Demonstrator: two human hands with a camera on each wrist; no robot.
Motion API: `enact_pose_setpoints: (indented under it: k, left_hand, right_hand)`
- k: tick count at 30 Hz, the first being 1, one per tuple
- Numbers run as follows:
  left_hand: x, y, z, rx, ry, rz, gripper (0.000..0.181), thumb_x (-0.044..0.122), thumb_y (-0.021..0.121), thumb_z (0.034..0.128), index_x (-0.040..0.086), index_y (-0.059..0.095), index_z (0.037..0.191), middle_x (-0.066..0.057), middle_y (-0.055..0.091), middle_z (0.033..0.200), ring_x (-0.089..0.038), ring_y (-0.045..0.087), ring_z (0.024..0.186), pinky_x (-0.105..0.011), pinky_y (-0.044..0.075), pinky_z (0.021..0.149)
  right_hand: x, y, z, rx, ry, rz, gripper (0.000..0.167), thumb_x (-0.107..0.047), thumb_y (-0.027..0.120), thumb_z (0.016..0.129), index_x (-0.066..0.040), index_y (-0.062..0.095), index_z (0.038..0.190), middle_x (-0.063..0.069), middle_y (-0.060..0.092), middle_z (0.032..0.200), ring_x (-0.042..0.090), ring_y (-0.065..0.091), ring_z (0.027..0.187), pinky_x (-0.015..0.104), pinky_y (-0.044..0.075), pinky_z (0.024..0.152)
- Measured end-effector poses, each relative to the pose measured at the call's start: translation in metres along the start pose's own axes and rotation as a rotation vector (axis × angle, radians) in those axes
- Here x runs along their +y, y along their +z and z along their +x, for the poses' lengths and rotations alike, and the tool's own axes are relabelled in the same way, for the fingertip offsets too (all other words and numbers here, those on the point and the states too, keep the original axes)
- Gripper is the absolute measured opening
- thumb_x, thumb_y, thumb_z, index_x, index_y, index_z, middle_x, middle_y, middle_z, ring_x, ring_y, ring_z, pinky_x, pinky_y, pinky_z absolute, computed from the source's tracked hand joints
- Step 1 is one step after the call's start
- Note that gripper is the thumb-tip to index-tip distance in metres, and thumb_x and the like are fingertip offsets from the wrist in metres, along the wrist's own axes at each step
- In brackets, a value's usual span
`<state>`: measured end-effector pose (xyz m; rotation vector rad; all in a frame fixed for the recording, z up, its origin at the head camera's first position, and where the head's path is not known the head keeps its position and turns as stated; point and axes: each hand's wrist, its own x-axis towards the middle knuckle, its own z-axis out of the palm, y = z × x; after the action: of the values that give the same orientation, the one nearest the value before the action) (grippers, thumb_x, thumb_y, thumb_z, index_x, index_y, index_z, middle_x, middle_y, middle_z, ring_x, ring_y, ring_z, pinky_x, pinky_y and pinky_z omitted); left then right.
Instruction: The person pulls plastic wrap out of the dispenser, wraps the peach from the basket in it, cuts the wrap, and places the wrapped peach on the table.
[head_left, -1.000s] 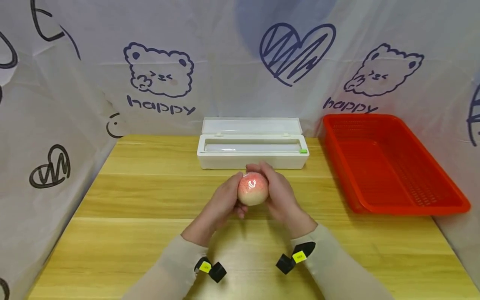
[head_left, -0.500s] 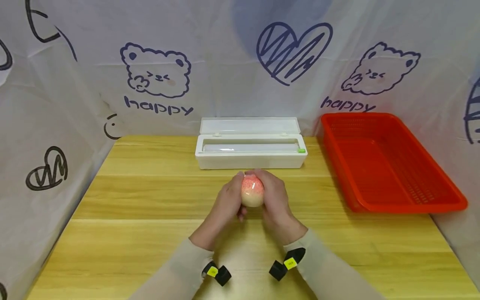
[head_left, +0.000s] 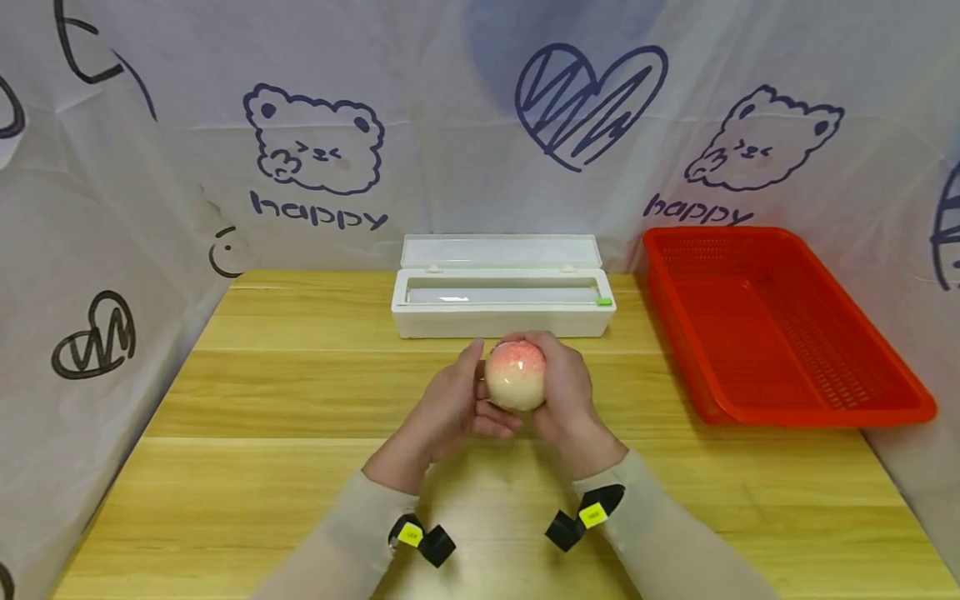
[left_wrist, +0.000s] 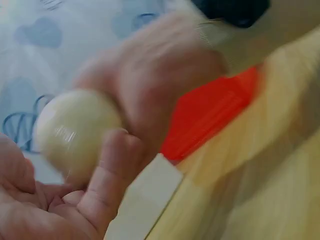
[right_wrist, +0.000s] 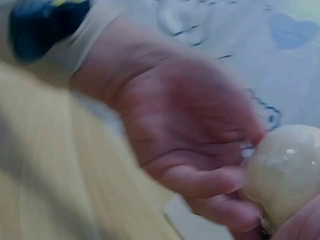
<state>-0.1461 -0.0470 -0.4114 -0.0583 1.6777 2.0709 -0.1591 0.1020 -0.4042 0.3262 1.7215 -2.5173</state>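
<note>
A round pink-and-cream peach, its glossy surface apparently wrapped in clear film, is held above the table. My right hand grips it from the right, fingers curled over its far side. On the left, my left hand has its thumb up and its fingers loosely extended under and beside the peach. The right wrist view shows the left palm facing the peach, fingertips very near it; whether they touch I cannot tell. In the left wrist view the cream underside of the peach is blurred.
Behind the hands stands a white cling film dispenser, lid raised, with a roll inside and a green slider at its right end. A red plastic basket stands at the right. Printed cloth hangs around the wooden table.
Both hands were cupped round the peach half a second ago. Now the left hand has loosened and spread its fingers, while the right hand has shifted slightly right with the peach.
</note>
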Motion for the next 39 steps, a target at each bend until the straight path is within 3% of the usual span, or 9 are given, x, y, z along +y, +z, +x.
enact_pose_setpoints:
  k: [4,8,15,18,23,26,31,35,39]
  left_hand:
    - [0.004,-0.008,-0.003,-0.006,0.007,-0.067,0.063,0.048,0.032,0.1141,-0.002,0.053,0.146,-0.013,0.078,0.103,-0.023,0.079,0.081,-0.040,0.066,0.076]
    - [0.004,0.003,-0.003,0.028,0.043,-0.146,0.058,0.048,0.036,0.1137,0.004,0.052,0.148,-0.014,0.066,0.133,-0.019,0.072,0.102,-0.040,0.064,0.086]
    - [-0.002,0.027,0.005,0.262,0.083,-0.343,0.036,0.029,0.048,0.1093,-0.001,0.066,0.121,-0.005,0.062,0.112,-0.012,0.063,0.093,-0.023,0.058,0.072]
    - [-0.002,0.025,0.005,0.273,0.099,-0.356,0.036,0.024,0.049,0.1076,-0.003,0.068,0.122,-0.005,0.064,0.110,-0.011,0.064,0.091,-0.023,0.058,0.072]
    - [0.001,0.014,0.004,0.235,0.114,-0.404,0.041,0.024,0.047,0.1101,0.002,0.062,0.141,-0.011,0.059,0.137,-0.015,0.064,0.110,-0.027,0.060,0.087]
    - [0.002,0.011,0.003,0.220,0.156,-0.345,0.045,0.024,0.044,0.1119,0.004,0.054,0.151,-0.016,0.048,0.155,-0.022,0.056,0.132,-0.036,0.053,0.108]
    - [-0.002,0.012,0.004,0.211,0.238,-0.035,0.050,0.028,0.039,0.1137,0.006,0.044,0.158,-0.012,0.038,0.167,-0.023,0.034,0.155,-0.043,0.029,0.128]
    - [-0.005,0.014,0.004,0.174,0.209,0.047,0.049,0.037,0.038,0.1133,0.007,0.051,0.150,-0.012,0.053,0.152,-0.021,0.054,0.132,-0.037,0.048,0.111]
    - [-0.007,0.013,0.000,0.117,0.161,0.125,0.053,0.046,0.036,0.1127,0.003,0.055,0.136,-0.015,0.060,0.124,-0.017,0.067,0.091,-0.034,0.063,0.077]
  right_hand:
    - [-0.008,-0.004,-0.001,-0.055,0.079,0.068,0.038,-0.032,0.049,0.107,-0.002,0.071,0.115,0.007,0.075,0.108,0.021,0.070,0.107,0.034,0.058,0.092]
    - [-0.001,0.002,-0.004,-0.065,-0.004,-0.004,0.036,-0.024,0.055,0.105,0.005,0.073,0.116,0.003,0.076,0.105,0.019,0.070,0.106,0.032,0.056,0.095]
    - [0.018,0.014,-0.009,0.085,-0.210,-0.172,0.030,-0.016,0.059,0.099,0.004,0.081,0.096,0.003,0.079,0.091,0.016,0.071,0.089,0.027,0.057,0.084]
    - [0.016,0.010,-0.008,0.026,-0.155,-0.121,0.035,-0.022,0.055,0.102,0.002,0.080,0.104,0.004,0.079,0.101,0.018,0.071,0.099,0.028,0.056,0.092]
    - [0.007,-0.002,-0.004,-0.063,-0.046,0.055,0.052,-0.036,0.040,0.111,0.004,0.068,0.130,0.011,0.071,0.125,0.024,0.064,0.121,0.033,0.050,0.109]
    - [0.005,-0.006,-0.005,-0.033,0.000,0.035,0.058,-0.046,0.038,0.113,-0.001,0.064,0.138,0.011,0.065,0.136,0.023,0.062,0.122,0.028,0.054,0.101]
    - [0.009,0.002,-0.013,-0.101,0.010,-0.108,0.051,-0.042,0.045,0.112,-0.004,0.063,0.141,0.010,0.057,0.148,0.019,0.058,0.129,0.024,0.054,0.101]
    - [0.010,0.007,-0.016,-0.036,-0.073,-0.182,0.036,-0.024,0.053,0.108,-0.002,0.070,0.131,0.012,0.066,0.137,0.018,0.060,0.125,0.028,0.050,0.106]
    - [0.010,0.005,-0.016,-0.025,-0.078,-0.282,0.037,-0.030,0.054,0.107,-0.007,0.072,0.131,0.008,0.068,0.136,0.019,0.059,0.126,0.038,0.047,0.110]
